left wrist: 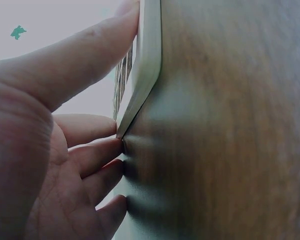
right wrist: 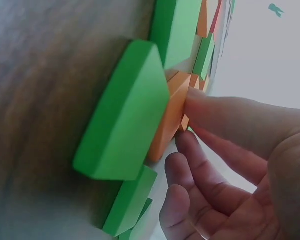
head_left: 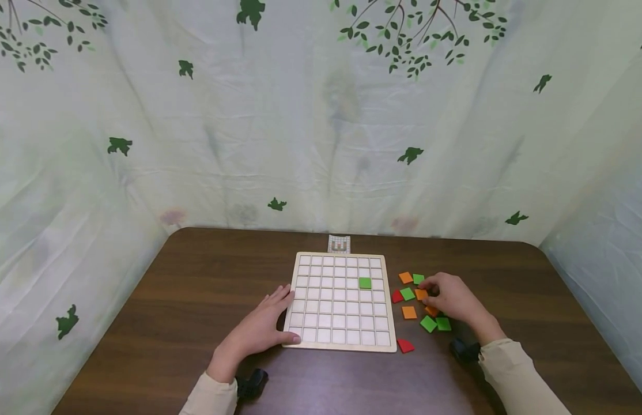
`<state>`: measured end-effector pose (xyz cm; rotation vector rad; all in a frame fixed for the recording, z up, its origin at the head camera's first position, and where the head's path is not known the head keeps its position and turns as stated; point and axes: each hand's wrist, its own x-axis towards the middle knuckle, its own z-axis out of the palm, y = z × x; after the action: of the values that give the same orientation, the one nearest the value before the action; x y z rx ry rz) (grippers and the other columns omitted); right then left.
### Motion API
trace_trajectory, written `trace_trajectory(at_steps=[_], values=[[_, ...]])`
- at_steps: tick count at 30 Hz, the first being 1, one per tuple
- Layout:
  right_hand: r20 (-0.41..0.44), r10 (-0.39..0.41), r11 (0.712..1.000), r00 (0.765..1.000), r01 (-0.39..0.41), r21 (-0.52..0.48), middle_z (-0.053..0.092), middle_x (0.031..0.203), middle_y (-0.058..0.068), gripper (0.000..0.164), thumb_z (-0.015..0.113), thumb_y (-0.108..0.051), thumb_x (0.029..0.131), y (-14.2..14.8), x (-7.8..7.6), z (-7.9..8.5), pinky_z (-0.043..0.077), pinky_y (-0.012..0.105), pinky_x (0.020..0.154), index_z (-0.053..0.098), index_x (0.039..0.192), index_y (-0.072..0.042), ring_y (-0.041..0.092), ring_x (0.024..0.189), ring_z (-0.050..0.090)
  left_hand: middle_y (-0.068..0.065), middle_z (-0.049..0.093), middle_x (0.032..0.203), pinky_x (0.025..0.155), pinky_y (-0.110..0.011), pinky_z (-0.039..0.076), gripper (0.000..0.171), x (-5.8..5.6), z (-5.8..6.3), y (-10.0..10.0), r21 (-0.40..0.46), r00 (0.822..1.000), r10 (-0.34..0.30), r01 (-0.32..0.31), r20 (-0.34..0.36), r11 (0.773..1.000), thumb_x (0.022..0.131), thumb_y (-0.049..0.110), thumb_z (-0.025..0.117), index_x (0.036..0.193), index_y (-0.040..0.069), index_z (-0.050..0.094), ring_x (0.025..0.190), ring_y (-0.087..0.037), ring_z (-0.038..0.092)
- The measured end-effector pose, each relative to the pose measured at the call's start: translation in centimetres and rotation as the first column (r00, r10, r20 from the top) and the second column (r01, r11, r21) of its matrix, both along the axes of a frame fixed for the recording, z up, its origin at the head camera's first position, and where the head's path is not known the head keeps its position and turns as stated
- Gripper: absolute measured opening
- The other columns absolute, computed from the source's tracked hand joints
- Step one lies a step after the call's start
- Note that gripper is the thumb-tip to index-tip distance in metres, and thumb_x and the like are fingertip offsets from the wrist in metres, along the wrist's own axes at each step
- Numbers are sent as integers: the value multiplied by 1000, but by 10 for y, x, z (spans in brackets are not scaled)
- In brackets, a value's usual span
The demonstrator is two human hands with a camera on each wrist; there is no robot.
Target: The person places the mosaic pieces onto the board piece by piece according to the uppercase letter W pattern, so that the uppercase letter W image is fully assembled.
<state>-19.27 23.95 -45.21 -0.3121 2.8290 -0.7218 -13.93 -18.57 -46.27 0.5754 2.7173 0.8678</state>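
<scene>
A white gridded board (head_left: 339, 300) with a pale wooden rim lies on the table, one green tile (head_left: 365, 283) in a cell toward its upper right. My left hand (head_left: 261, 323) steadies the board's left side, thumb on the near corner and fairly straight fingers along the edge; the left wrist view shows the thumb on the rim (left wrist: 147, 55). Right of the board, my right hand (head_left: 453, 297) pinches an orange tile (head_left: 421, 294) between thumb and forefinger among the loose tiles. Close to the right wrist camera, a green tile (right wrist: 122, 110) stands in front of another orange tile (right wrist: 171, 115).
Loose tiles lie right of the board, among them an orange tile (head_left: 409, 312), a red tile (head_left: 397, 296) and a green tile (head_left: 443, 324). Another red tile (head_left: 406, 346) is by the near right corner. A small patterned card (head_left: 339, 244) sits behind the board. Curtains (head_left: 321, 144) surround the brown table (head_left: 196, 288).
</scene>
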Motion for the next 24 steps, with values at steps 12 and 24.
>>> trace_trajectory(at_steps=[12, 24], values=[[-19, 0, 999, 1000, 1, 41, 67, 106, 13, 24, 73, -9, 92, -1, 0, -1, 58, 44, 80, 70, 114, 1, 22, 86, 60, -21, 25, 163, 121, -55, 16, 95, 1, -1, -1, -2, 1000, 0, 0, -3, 1000, 82, 36, 84, 153, -5, 36, 152, -37, 16], [-156, 31, 999, 987, -26, 31, 67, 112, 14, 25, 74, -12, 92, -13, 7, 3, 55, 51, 89, 71, 115, -2, 30, 99, 63, -22, 25, 162, 121, -56, 16, 95, 2, 1, 0, 6, 1000, -2, 2, -3, 1000, 82, 36, 84, 152, -6, 36, 152, -38, 16]])
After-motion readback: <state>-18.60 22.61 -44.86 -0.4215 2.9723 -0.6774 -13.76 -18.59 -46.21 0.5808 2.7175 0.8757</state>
